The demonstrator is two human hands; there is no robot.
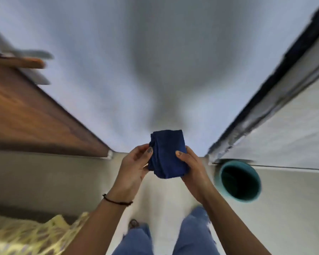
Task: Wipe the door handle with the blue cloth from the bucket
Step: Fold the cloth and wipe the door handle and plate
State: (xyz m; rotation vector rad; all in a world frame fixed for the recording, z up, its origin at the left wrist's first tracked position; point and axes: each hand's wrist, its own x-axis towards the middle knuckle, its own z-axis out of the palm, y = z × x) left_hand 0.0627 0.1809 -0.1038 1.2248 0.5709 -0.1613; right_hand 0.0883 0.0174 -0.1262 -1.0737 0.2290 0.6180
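A folded dark blue cloth (167, 153) is held in front of me at waist height, between both hands. My left hand (134, 166) grips its left edge with the thumb on top. My right hand (193, 170) holds its right side, thumb pressed on the fabric. The teal bucket (240, 181) stands on the floor to the right of my hands, its inside dark. A wooden door (31, 111) stands on the left, with its blurred handle (26, 62) sticking out near the upper left.
A pale wall (155, 61) fills the view ahead. A white panel with a dark edge (284, 100) runs along the right. Yellow patterned fabric (26, 234) lies at the lower left. My legs in blue jeans (191, 234) stand on a light floor.
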